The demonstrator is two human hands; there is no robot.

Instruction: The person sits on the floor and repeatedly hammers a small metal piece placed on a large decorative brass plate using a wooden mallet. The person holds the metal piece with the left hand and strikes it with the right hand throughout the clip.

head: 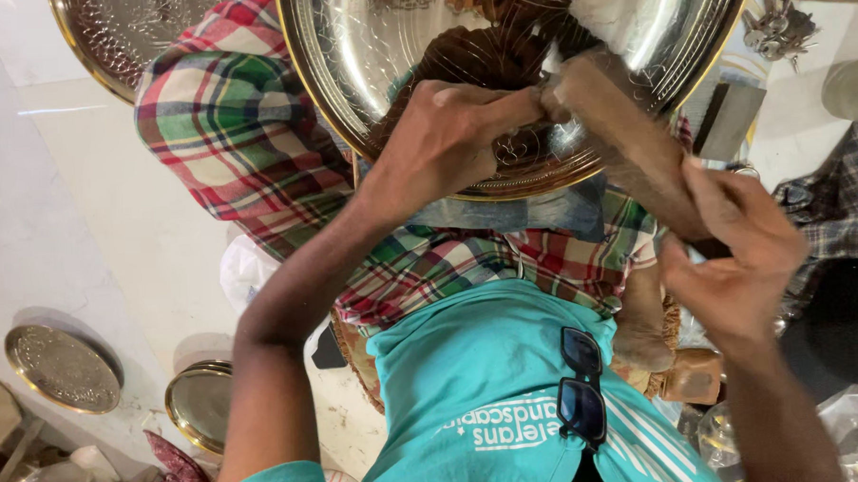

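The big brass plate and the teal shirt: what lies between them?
In the head view, a checked cloth spreads over the lap between the big brass plate and the teal shirt, with a strip of blue fabric just under the plate's rim.

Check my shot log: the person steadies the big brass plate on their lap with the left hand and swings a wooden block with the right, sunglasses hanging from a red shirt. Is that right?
Not quite: the shirt is teal, not red, as the head view shows. The rest stands: the left hand steadies the big brass plate on the lap, the right hand grips the wooden block, and the sunglasses hang from the shirt.
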